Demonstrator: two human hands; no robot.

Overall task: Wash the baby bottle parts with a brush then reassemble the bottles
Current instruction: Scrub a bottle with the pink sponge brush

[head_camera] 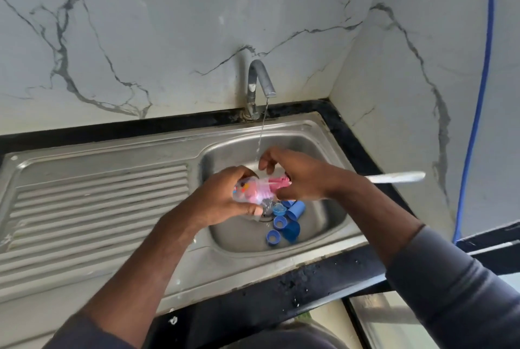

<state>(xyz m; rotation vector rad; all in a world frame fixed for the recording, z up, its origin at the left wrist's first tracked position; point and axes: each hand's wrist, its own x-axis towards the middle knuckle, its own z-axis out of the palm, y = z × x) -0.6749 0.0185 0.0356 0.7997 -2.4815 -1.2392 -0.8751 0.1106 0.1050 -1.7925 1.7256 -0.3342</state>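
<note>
My left hand (pixel 225 198) grips a clear baby bottle (pixel 247 192) with coloured pictures, held on its side over the sink basin (pixel 323 225). My right hand (pixel 298 177) holds a brush whose pink and white bristle head (pixel 274 184) reaches into the bottle's mouth; its long white handle (pixel 396 177) sticks out to the right. Several blue caps and rings (pixel 287 222) lie in the basin below the hands. A thin stream of water (pixel 261 135) falls from the tap just behind my right hand.
A chrome tap (pixel 257 84) stands at the back of the steel sink. A ribbed draining board (pixel 98 202) stretches to the left. Marble-look walls close in behind and on the right, with a blue hose (pixel 478 101) running down the right wall. The counter edge (pixel 281 295) is black.
</note>
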